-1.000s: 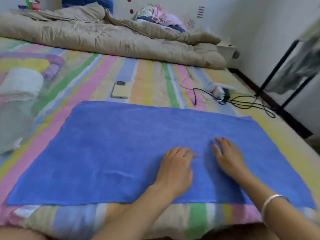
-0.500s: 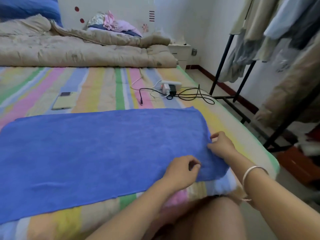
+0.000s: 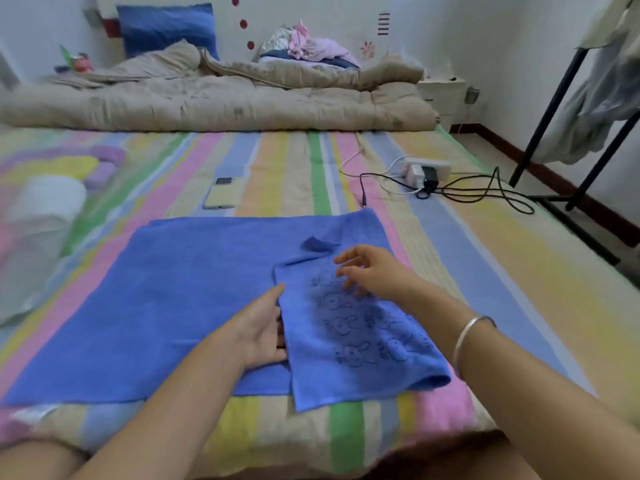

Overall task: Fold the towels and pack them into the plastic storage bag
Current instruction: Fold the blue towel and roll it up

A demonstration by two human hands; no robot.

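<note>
A blue towel [image 3: 166,306] lies spread on the striped bed. Its right end is folded over to the left, and the flap [image 3: 363,341] shows a rabbit print. My left hand [image 3: 265,327] lies palm up at the flap's left edge, its fingertips hidden under the flap, so I cannot tell whether it grips the edge. My right hand [image 3: 370,271] hovers just above the flap's far part with fingers spread and nothing in them. The clear plastic storage bag [image 3: 31,258] lies at the left edge of the bed with a white rolled towel [image 3: 52,199] inside or against it.
A phone [image 3: 221,197] lies beyond the towel. A power strip [image 3: 426,169] with trailing cables sits at the right of the bed. A beige quilt [image 3: 214,102] lies across the far end. A black clothes rack [image 3: 554,116] stands to the right, off the bed.
Both hands took the towel's right end and folded it over to the left, showing the rabbit print. My right hand has let go and lifted. The camera has swung back left.
</note>
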